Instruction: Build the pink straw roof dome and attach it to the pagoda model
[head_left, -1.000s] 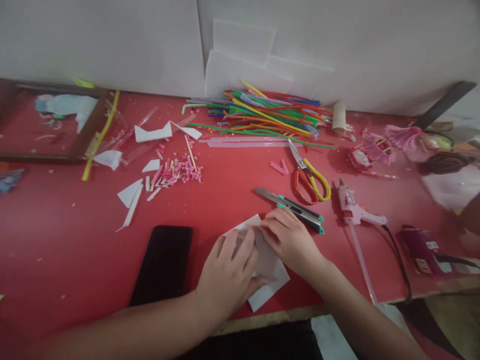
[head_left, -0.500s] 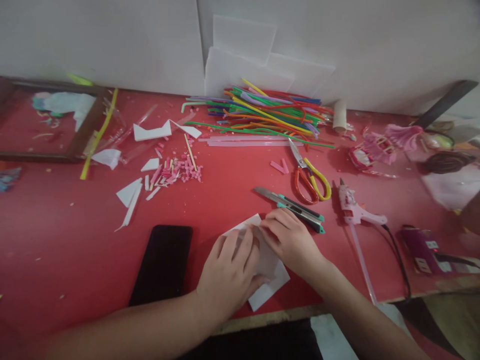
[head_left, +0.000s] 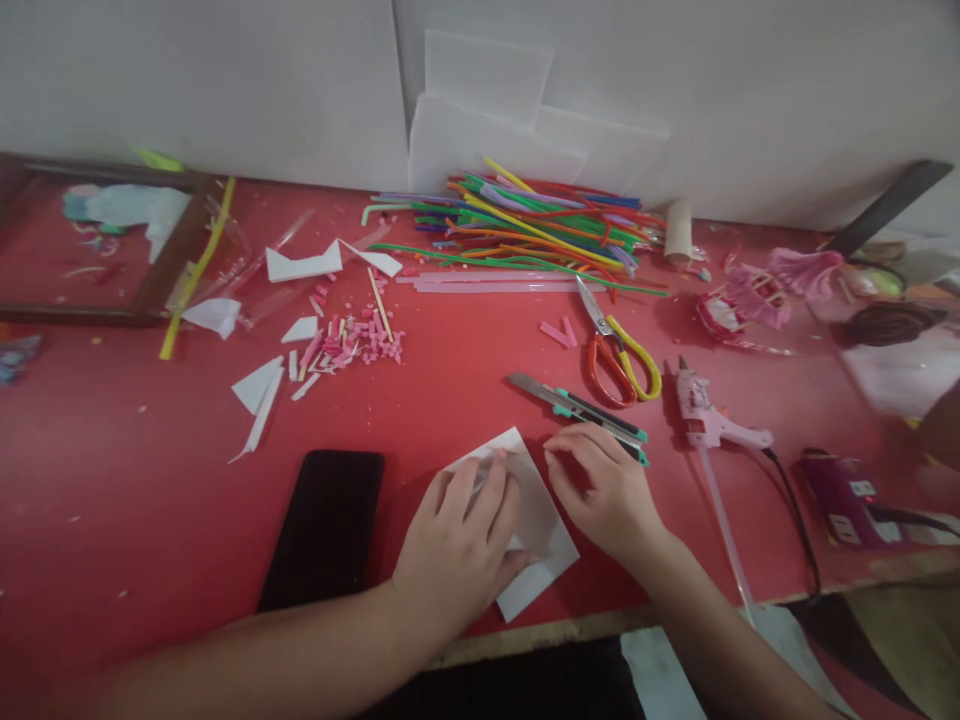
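Observation:
A white sheet (head_left: 544, 535), paper or thin card, lies aslant near the front edge of the red table. My left hand (head_left: 457, 540) holds it down, fingers bent onto its upper part and thumb across its lower half. A thin pale sliver shows by the left fingertips, too small to name. Just off the sheet's right edge is my right hand (head_left: 604, 490), thumb and forefinger pinched together; whatever they hold, if anything, cannot be made out. Right behind that hand lies a green and black utility knife (head_left: 592, 412), blade out.
Scissors (head_left: 634, 360) lie beyond the knife. To the right are a pink glue gun (head_left: 701, 415) and a purple box (head_left: 844, 500) with a cord. A black phone (head_left: 326, 530) sits at left. Farther back are pink and white scraps (head_left: 360, 340) and coloured pipe cleaners (head_left: 525, 225).
My right hand has drawn away to the right, off the sheet and apart from my left fingers. The left hand and the sheet stay nearly in place.

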